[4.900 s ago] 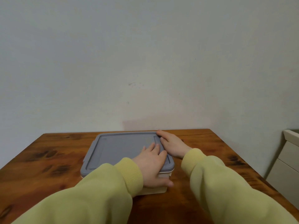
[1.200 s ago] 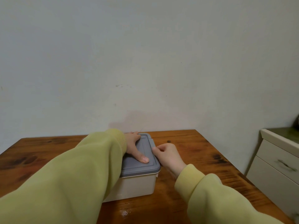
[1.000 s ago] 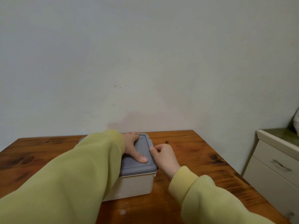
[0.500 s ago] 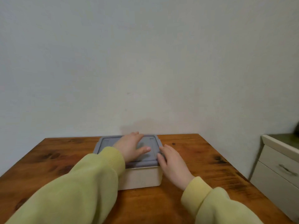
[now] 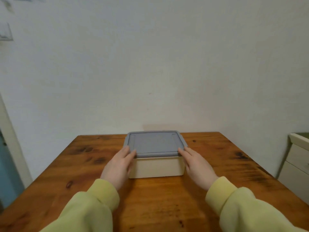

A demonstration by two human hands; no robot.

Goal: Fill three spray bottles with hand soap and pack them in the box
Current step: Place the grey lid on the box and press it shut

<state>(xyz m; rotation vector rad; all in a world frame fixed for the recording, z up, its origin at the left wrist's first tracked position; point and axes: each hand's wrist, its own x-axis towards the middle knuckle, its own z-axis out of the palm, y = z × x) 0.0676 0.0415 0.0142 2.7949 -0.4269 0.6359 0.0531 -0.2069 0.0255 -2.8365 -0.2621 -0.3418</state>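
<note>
Box (image 5: 157, 166), centre frame on tabletop (image 5: 167, 198): grey lid (image 5: 154, 143) seated. Left hand (image 5: 119, 164) has come off the lid top; it and right hand (image 5: 197, 164) flank the box, fingers (image 5: 129, 154) straight, touching lid corners, gripping nothing. Packing likely finished.

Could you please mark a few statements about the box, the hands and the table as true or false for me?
1. The grey lid sits on the box. True.
2. The left hand lies flat on top of the lid. False: it is at the box's left side, fingers straight, tips at the lid's near left corner.
3. The right hand is at the box's right side with straight fingers. True.
4. Spray bottles stand on the table beside the box. False: no bottle is in view on the table.
5. A pale cabinet stands to the right of the table. True.
</note>
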